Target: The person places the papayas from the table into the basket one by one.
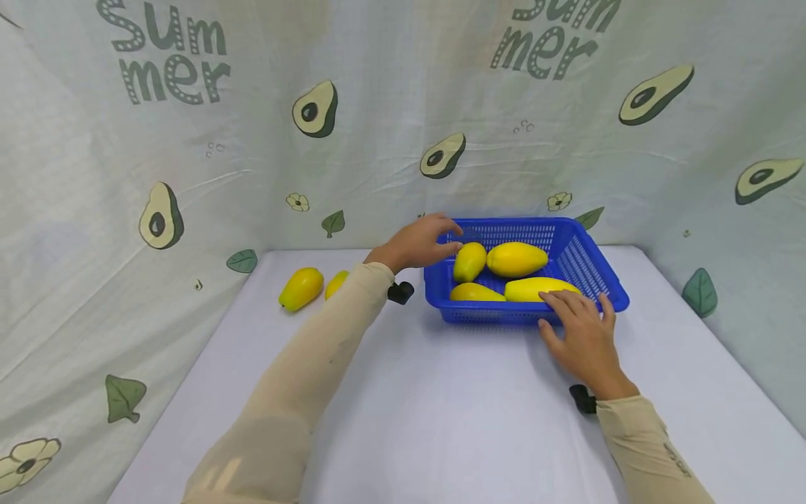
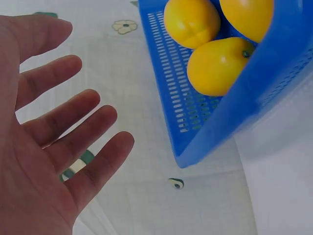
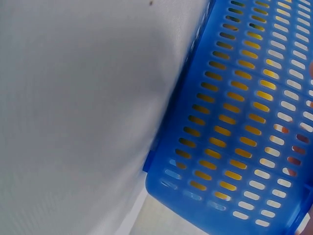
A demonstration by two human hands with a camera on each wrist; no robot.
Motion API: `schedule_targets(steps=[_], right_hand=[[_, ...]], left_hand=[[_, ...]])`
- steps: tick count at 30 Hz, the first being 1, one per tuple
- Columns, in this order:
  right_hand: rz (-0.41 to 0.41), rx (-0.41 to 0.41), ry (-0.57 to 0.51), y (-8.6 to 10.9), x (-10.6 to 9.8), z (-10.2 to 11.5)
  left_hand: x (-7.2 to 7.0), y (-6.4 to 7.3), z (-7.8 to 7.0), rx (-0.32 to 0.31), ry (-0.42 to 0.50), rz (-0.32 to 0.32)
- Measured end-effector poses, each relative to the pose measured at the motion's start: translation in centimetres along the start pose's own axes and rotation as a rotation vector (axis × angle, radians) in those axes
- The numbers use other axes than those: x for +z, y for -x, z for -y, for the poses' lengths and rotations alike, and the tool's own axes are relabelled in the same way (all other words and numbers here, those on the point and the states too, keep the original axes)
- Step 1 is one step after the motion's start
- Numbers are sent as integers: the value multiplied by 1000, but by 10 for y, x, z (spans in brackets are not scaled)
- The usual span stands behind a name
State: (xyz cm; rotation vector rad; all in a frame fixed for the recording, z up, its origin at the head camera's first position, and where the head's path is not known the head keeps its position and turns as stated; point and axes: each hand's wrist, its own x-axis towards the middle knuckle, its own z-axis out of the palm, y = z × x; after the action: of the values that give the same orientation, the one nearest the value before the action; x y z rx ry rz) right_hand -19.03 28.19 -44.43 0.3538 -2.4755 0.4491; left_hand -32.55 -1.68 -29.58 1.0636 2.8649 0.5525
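Note:
A blue slotted plastic basket [image 1: 532, 315] stands on the table, holding several yellow papaya-like fruits [image 1: 518, 260]. My left hand [image 1: 420, 241] is over the basket's left rim, fingers spread and slightly bent, with nothing in them. Its thumb and fingertips are close to the leftmost fruit [image 1: 470, 262]. In the left wrist view, the bare palm and loose fingers [image 2: 98, 169] appear beside the basket. At the front right, my right hand [image 1: 582, 339] grips the basket's rim, fingers over the edge and thumb outside. Through the slots in the right wrist view, parts of those fingers show inside.
Left of the basket, a yellow-green fruit [image 1: 301, 288] lies on the white table [image 1: 441, 406]. Another fruit [image 1: 336, 283] next to it is partly hidden by my left sleeve. A printed cloth [image 1: 378, 175] hangs right behind the basket.

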Motion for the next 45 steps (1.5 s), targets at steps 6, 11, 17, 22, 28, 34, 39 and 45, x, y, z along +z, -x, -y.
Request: schedule_targets(steps=[6, 11, 17, 22, 28, 34, 39, 45], right_hand=[[-3, 3, 6, -2, -2, 0], [6, 10, 2, -1, -2, 1], [16, 21, 6, 0, -1, 3], [4, 7, 1, -1, -2, 2], [-1, 9, 5, -2, -2, 1], [5, 5, -4, 0, 1, 3], [-7, -2, -7, 1, 2, 4], [-6, 1, 4, -1, 0, 2]], left_hand=[[5, 14, 12, -1, 15, -45], [13, 28, 23, -38, 45, -81], [19, 43, 34, -59, 68, -130], [22, 56, 39, -142, 43, -155], [25, 74, 51, -188, -5, -171], [31, 97, 70, -248, -37, -178], [33, 110, 81, -292, -48, -190], [31, 124, 88, -316, -61, -200]])
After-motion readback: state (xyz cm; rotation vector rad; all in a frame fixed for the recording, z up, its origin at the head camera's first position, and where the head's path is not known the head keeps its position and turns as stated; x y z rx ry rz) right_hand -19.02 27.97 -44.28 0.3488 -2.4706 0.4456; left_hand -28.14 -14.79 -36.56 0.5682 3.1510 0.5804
